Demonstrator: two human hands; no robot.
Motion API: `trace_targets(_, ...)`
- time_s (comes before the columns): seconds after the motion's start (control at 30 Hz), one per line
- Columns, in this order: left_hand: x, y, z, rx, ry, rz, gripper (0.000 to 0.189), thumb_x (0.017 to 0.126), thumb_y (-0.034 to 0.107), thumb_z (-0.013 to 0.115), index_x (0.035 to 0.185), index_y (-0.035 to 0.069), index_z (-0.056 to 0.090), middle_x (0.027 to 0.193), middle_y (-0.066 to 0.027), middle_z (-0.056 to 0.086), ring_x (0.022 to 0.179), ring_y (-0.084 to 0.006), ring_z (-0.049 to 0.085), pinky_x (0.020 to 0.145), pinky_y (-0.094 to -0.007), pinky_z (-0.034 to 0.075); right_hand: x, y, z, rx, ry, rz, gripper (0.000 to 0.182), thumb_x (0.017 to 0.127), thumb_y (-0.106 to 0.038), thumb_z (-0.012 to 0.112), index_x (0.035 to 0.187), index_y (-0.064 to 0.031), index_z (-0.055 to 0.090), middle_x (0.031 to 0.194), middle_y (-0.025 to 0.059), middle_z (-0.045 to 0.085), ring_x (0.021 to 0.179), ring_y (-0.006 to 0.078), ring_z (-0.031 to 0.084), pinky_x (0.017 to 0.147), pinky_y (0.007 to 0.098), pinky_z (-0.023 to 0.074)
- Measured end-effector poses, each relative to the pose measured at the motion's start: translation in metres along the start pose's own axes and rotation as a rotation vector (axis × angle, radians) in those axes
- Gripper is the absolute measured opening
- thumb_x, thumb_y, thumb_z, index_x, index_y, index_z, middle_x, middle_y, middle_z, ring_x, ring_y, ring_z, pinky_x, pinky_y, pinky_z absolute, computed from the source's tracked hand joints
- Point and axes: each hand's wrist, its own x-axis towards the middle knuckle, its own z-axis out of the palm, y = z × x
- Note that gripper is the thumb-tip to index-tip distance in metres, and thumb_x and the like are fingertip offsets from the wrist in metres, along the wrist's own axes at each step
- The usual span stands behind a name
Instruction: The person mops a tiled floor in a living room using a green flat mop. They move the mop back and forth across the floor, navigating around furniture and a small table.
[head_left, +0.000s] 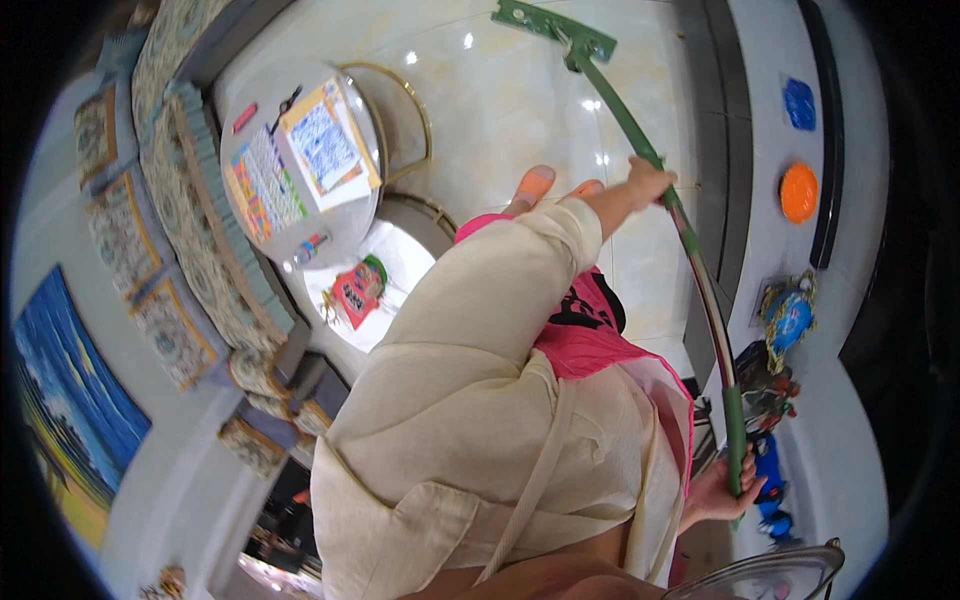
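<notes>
A long-handled floor tool, a mop or squeegee (701, 277) with a green and metallic pole, runs down the right side of the view. Its flat green head (555, 31) is at the top, over the glossy tile floor (480, 97). My left hand (649, 184) reaches across and is closed around the upper green part of the pole, slightly blurred. Lower right, my right hand (724, 484) holds the green grip near the pole's other end. A pink apron (600, 345) hangs in front of me, below the orange shoes (534, 184).
To the left, a round table (337, 232) bears printed sheets and a small bottle; a lower white table (405, 259) holds a red packet. A patterned sofa (202, 202) stands beyond. Along the right, a ledge (765, 165) carries an orange round object (799, 193), a blue item (799, 103) and ornaments.
</notes>
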Motion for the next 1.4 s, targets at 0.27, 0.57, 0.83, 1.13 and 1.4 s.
trace_targets(0.27,-0.015,0.115,-0.163,-0.182,0.173,0.136,0.030,0.076,0.017,0.051,0.090,-0.005,0.038,0.075,-0.0147,0.051,0.059,-0.0271,0.057,0.054,-0.0421,0.053,-0.016,0.102,0.100,-0.284,-0.538,0.023,0.029,0.087,-0.016,0.036,0.060,-0.0104,0.028,0.060,0.0023,0.032,0.069,0.0172,0.040,0.094,0.0418,0.0298)
trace_targets(0.57,-0.049,0.039,-0.152,-0.145,-0.046,-0.026,0.045,0.081,0.029,0.037,0.108,0.002,0.015,0.082,-0.0202,0.048,0.062,-0.0336,0.057,0.056,-0.0464,0.052,-0.007,0.045,0.034,-0.488,-0.924,-0.138,0.022,0.086,-0.017,0.034,0.066,-0.0094,0.036,0.061,0.0023,0.034,0.068,0.0161,0.038,0.087,0.0431,0.0290)
trace_targets(0.83,-0.144,-0.114,-0.004,0.194,-0.298,-0.146,0.050,0.083,0.042,0.023,0.093,-0.006,0.037,0.072,-0.0192,0.054,0.062,-0.0321,0.057,0.060,-0.0442,0.051,0.012,-0.083,-0.156,-0.511,-0.952,-0.218,0.021,0.082,-0.016,0.041,0.062,-0.0109,0.036,0.061,0.0011,0.036,0.067,0.0156,0.039,0.086,0.0403,0.0281)
trace_targets(1.13,-0.275,-0.380,0.116,0.535,-0.580,-0.597,0.066,0.080,0.059,0.021,0.111,0.001,0.030,0.090,-0.0242,0.052,0.078,-0.0420,0.054,0.065,-0.0526,0.048,-0.098,-0.241,-0.403,-0.634,-0.414,-0.188,0.024,0.084,-0.015,0.040,0.061,-0.0093,0.037,0.056,0.0021,0.033,0.065,0.0167,0.039,0.092,0.0422,0.0271)
trace_targets(1.4,-0.376,-0.547,0.095,0.481,-0.630,-1.002,0.041,0.082,0.025,0.040,0.109,-0.005,0.032,0.106,-0.0229,0.044,0.086,-0.0375,0.054,0.071,-0.0479,0.049,-0.249,-0.265,-0.495,-0.365,0.181,-0.520,0.033,0.079,-0.013,0.044,0.049,-0.0126,0.030,0.045,0.0025,0.029,0.042,0.0116,0.029,0.046,0.0269,0.0299)
